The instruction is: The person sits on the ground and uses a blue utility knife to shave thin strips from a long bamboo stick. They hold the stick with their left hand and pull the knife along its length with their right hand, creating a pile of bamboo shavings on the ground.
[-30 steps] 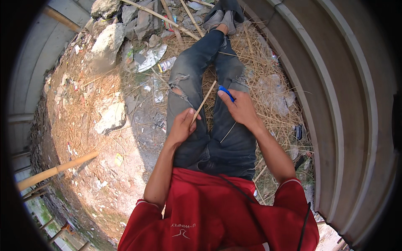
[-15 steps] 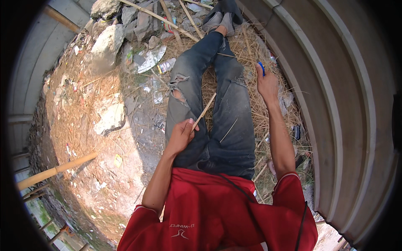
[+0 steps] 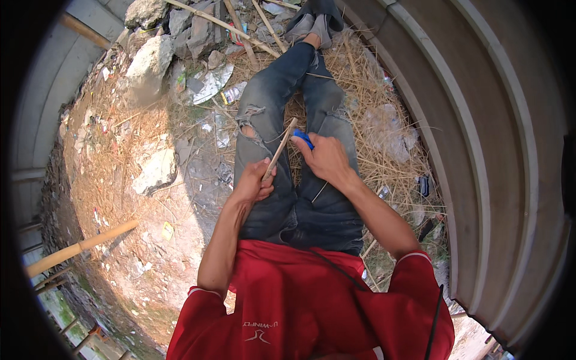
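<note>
My left hand is closed round the lower part of a thin bamboo strip, which slants up and to the right above my thighs. A small blue tool sits in my right hand, gripped close beside the strip's upper part. Whether the tool touches the strip I cannot tell, and my fingers hide much of it. Across the lap of my torn dark jeans lies a thin sliver.
Rocks and long bamboo poles lie beyond my legs to the left. A corrugated metal wall curves up close on my right. Dry straw and litter cover the ground. Another bamboo pole juts in at left.
My right hand has swung in from the far right, bringing the blue tool beside the bamboo strip. My left hand still holds the strip, shifted slightly left.
</note>
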Action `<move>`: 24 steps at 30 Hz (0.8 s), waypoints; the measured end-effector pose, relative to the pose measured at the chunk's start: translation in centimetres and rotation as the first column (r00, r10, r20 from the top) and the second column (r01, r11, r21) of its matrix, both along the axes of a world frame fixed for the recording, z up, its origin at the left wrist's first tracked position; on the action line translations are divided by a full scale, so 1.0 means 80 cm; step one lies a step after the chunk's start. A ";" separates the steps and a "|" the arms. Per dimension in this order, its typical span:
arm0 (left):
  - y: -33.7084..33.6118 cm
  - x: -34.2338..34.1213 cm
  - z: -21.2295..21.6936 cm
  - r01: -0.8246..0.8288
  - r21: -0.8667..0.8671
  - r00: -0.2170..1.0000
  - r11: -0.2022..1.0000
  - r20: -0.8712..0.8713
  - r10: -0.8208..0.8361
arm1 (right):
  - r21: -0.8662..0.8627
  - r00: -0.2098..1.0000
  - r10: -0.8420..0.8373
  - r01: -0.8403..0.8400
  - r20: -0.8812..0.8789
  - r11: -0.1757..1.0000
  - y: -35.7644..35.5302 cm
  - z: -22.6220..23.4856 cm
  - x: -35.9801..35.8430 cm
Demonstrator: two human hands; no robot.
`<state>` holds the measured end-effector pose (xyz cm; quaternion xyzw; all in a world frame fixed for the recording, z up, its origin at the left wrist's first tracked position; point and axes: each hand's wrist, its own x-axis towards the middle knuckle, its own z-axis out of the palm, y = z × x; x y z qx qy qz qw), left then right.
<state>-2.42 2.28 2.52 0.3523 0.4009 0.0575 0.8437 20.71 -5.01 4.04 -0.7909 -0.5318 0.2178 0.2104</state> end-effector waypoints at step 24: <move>-0.015 -0.006 -0.004 0.027 -0.001 0.999 1.000 -0.028 -0.027 | 0.084 0.970 -0.223 0.215 0.095 0.973 0.025 -0.010 0.080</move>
